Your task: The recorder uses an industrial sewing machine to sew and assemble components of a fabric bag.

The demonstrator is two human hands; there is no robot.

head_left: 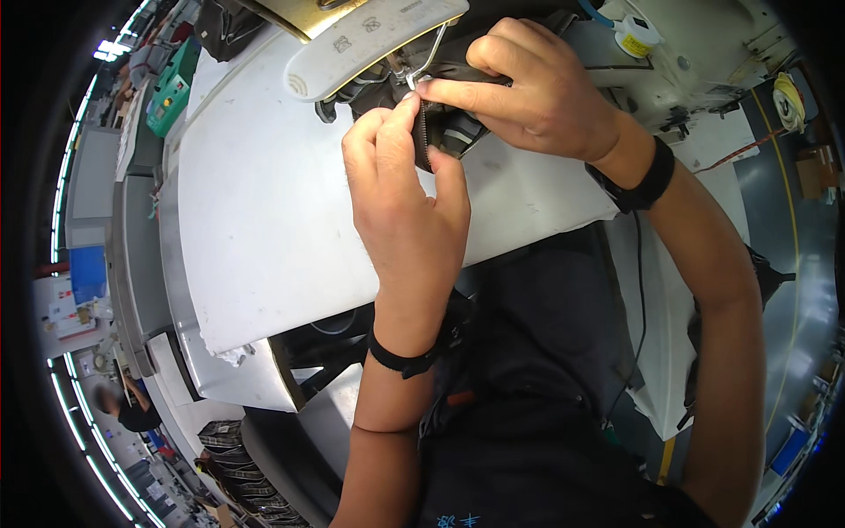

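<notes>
Dark fabric with a zipper (426,132) along its edge lies under the white sewing machine head (378,44) at the top of the view. My left hand (405,189) pinches the zipper edge between thumb and fingers, its fingertips just below the presser foot (412,79). From the right, my right hand (546,92) reaches in with its index finger stretched to the presser foot. Its other fingers curl over the fabric, and their tips are partly hidden. A striped inner piece (461,134) shows in the opening between the hands.
The white sewing table (264,220) has its near edge in front of my body. A white round container with a yellow label (637,37) sits at the upper right. Green equipment (173,88) stands at the far left, and a person (136,405) is in the distance.
</notes>
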